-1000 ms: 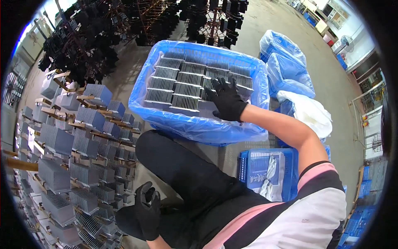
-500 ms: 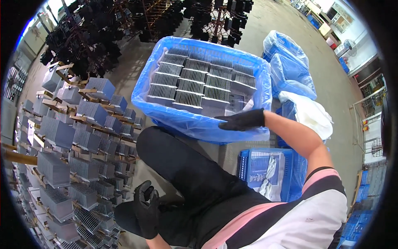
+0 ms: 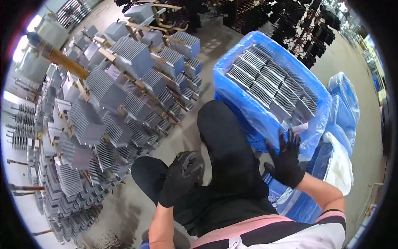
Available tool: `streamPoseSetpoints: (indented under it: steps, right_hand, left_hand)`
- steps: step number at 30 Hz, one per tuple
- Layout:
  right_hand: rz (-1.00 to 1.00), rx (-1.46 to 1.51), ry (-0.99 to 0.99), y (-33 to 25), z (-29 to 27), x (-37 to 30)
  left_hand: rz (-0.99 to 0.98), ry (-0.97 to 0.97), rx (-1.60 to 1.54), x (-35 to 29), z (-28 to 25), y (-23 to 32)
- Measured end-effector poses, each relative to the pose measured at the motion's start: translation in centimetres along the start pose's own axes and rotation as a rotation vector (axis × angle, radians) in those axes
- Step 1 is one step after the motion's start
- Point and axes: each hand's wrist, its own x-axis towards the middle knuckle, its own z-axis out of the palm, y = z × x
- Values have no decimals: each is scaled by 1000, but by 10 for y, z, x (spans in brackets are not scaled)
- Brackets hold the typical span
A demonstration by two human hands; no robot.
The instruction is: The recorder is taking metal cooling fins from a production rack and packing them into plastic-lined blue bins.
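Upper right of the frame, blue plastic bin lined with clear film: your view is swinging left, so the bin is now sitting farther right than a moment ago.
Silver finned metal blocks: they are standing in rows inside that bin.
Grey finned metal blocks on the brown-barred rack: they are filling more of the left side now; your attention is probably turning toward them.
Right hand: your black glove is spreading its fingers at the bin's near edge, gripping nothing visible.
Left hand: your black-gloved fingers are curling between your black-trousered legs; I cannot tell whether they are gripping anything.
Grey floor: it is running under everything, showing dark stains at lower left.
Room: dark hanging parts are crowding the top; a white sheet is lying at right.
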Motion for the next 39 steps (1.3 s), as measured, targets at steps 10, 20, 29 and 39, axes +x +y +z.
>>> streamPoseSetpoints:
  steps: [10,20,29,39]
  right_hand:
    - [138,195,95,93,0,-14]
    - [149,364,-210,145,-39,-13]
    - [-353,59,-939,191,102,33]
    - [-195,-65,-1096,171,80,33]
  left_hand:
    - [-269,107,-109,-2,2,27]
    - [-173,109,16,14,-1,47]
    - [-11,268,307,27,-10,60]
    - [-336,42,143,21,-19,66]
